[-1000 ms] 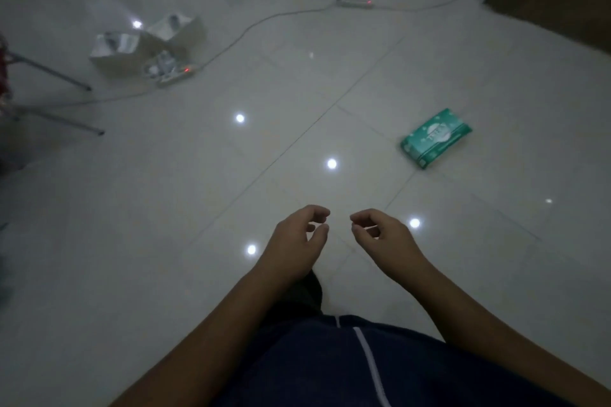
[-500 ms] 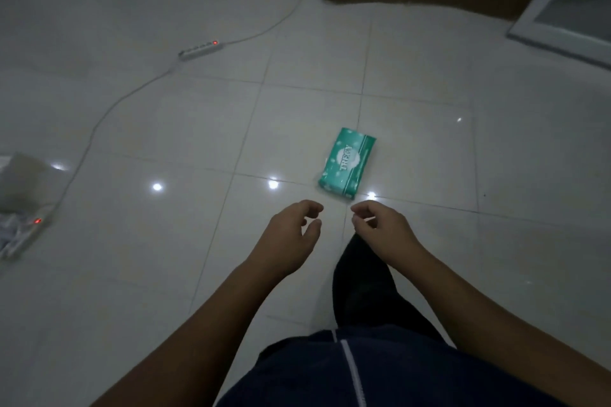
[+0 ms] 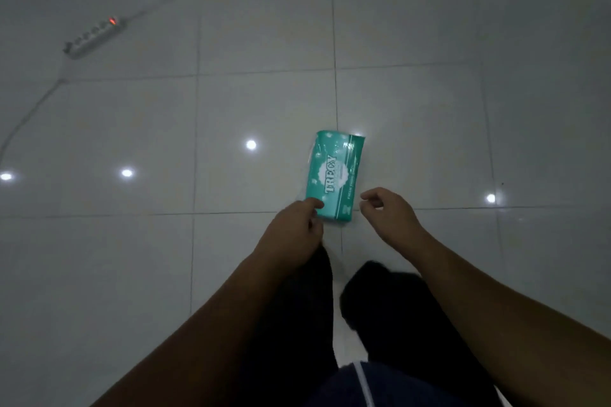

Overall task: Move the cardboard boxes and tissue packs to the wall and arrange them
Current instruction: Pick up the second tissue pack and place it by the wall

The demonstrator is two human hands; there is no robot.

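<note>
A green tissue pack (image 3: 335, 173) with white lettering lies flat on the glossy white tile floor, lengthwise away from me. My left hand (image 3: 294, 235) hovers at the pack's near left corner, fingers loosely curled and overlapping its edge; contact is unclear. My right hand (image 3: 388, 213) is just right of the pack's near end, fingers curled with a gap, holding nothing. No cardboard boxes are in view.
A white power strip (image 3: 96, 37) with a red light lies at the far left, its cable (image 3: 29, 116) running toward the left edge. My dark-trousered legs (image 3: 380, 301) stand below the hands. Ceiling lights reflect off the tiles.
The view has swung and closed in on the tissue pack, which now lies right in front of my hands. The boxes at the left have left the view. Both hands have lowered toward the pack.
</note>
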